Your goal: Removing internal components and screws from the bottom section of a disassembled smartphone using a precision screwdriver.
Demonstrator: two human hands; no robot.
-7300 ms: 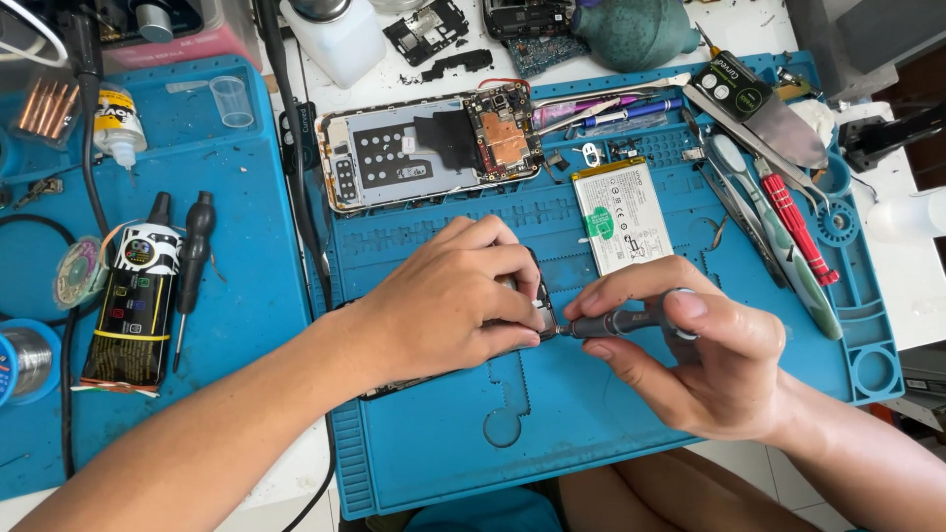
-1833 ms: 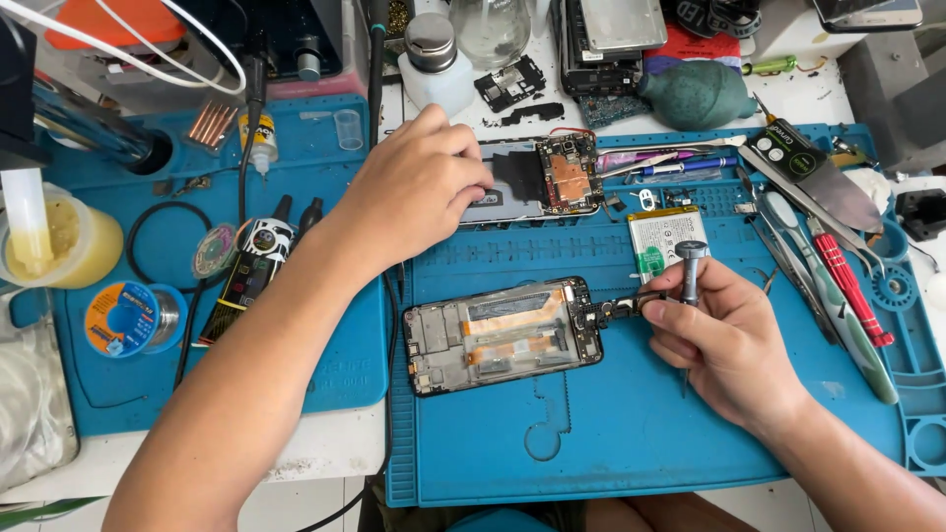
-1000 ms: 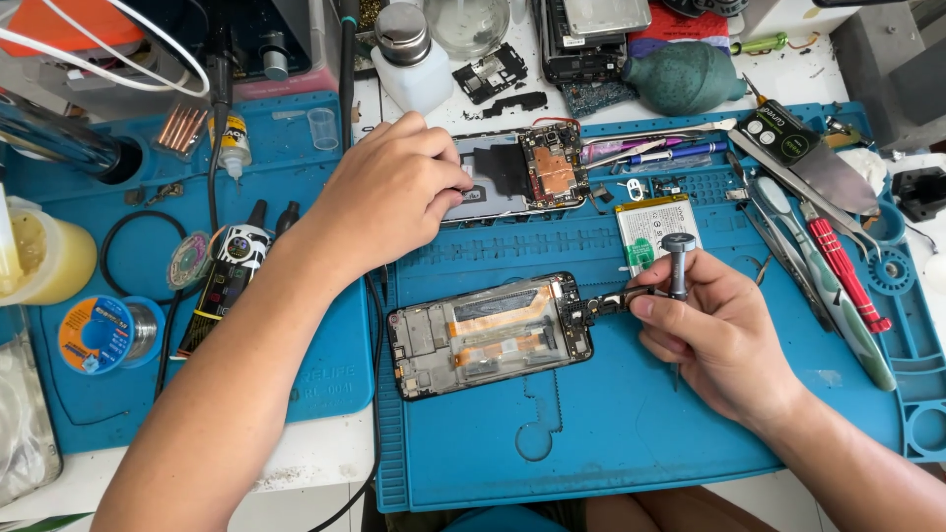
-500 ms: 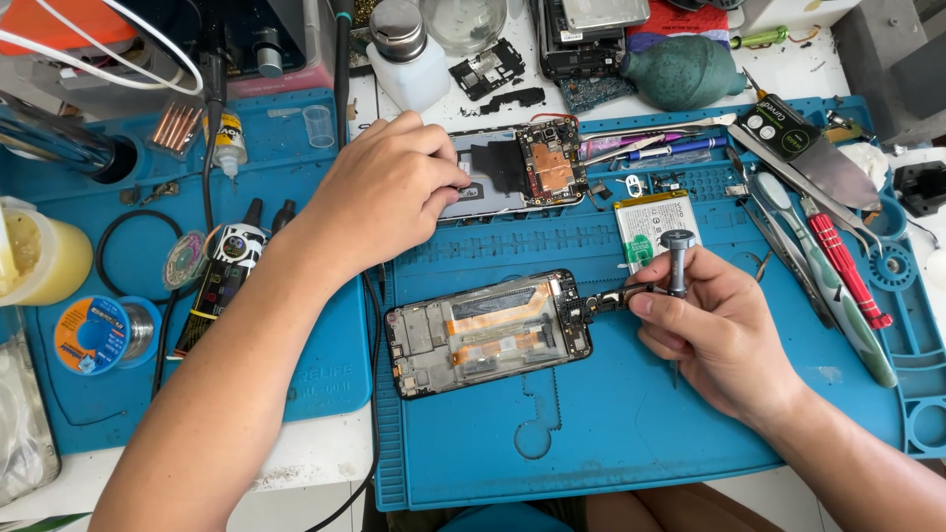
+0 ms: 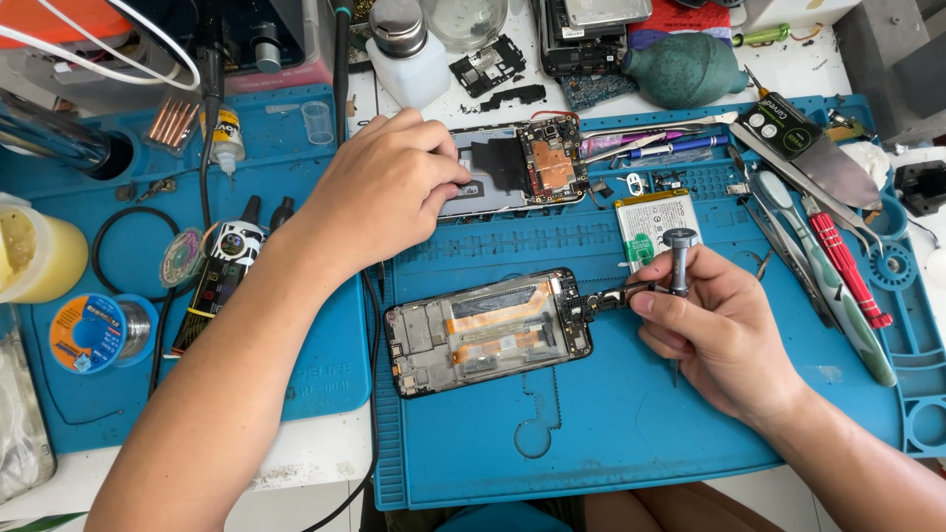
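My left hand (image 5: 379, 187) reaches up and rests its fingertips on the left part of an opened phone back half (image 5: 512, 167) with a copper-coloured board. My right hand (image 5: 719, 330) grips a small grey screwdriver (image 5: 678, 258) upright and pinches a small dark part (image 5: 613, 297) at the right end of a stripped phone frame (image 5: 488, 332). The frame lies flat on the blue work mat (image 5: 611, 424). A white phone battery (image 5: 655, 225) lies just behind the screwdriver.
Tweezers, a red-handled driver (image 5: 845, 274) and a pry tool lie at the mat's right. A green dust blower (image 5: 685, 69) and a white bottle (image 5: 404, 49) stand at the back. A black glue tube (image 5: 219, 281), a solder spool (image 5: 94, 330) and a yellow cup (image 5: 34, 256) sit left.
Seven seconds ago both hands worked together at the mat's middle. Since then my left hand has reached up to the opened phone half; over the last second both hands have barely moved.
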